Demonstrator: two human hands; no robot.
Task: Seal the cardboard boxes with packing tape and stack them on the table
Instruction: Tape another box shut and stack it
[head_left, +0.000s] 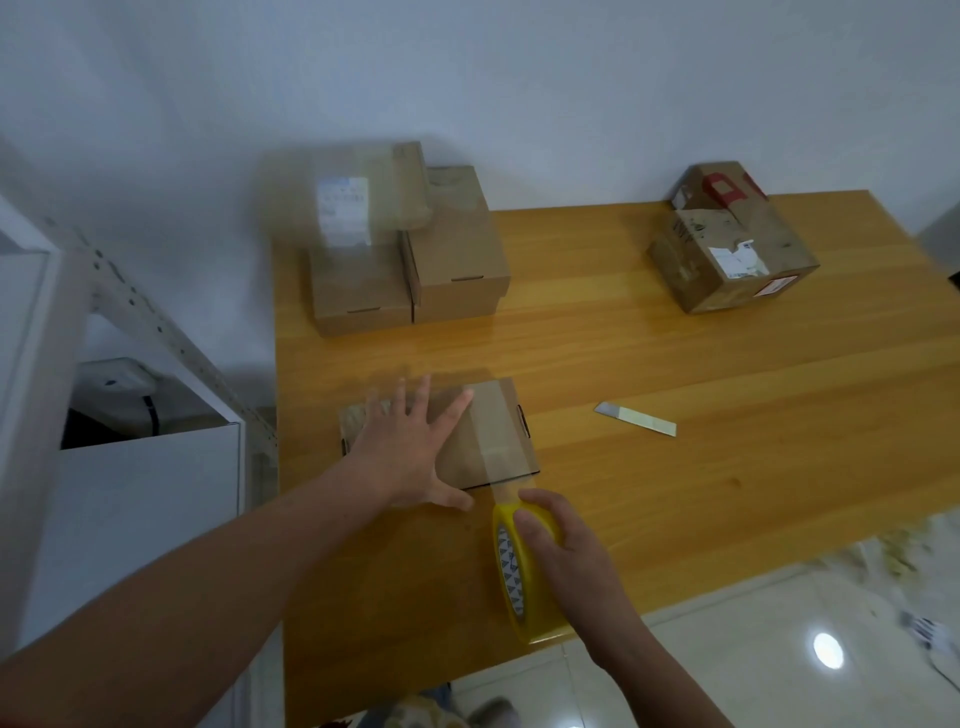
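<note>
A flat cardboard box lies near the front left of the wooden table. My left hand presses flat on its lid with fingers spread. A strip of clear tape runs across the lid's right part down to a yellow tape roll, which stands on edge just in front of the box. My right hand grips that roll. At the back left stand two closed boxes side by side, with a taped box bearing a white label on top of the left one.
A worn brown box with torn labels sits at the back right. A cutter blade lies on the table right of the flat box. A white shelf unit stands left of the table. Tiled floor shows at the lower right.
</note>
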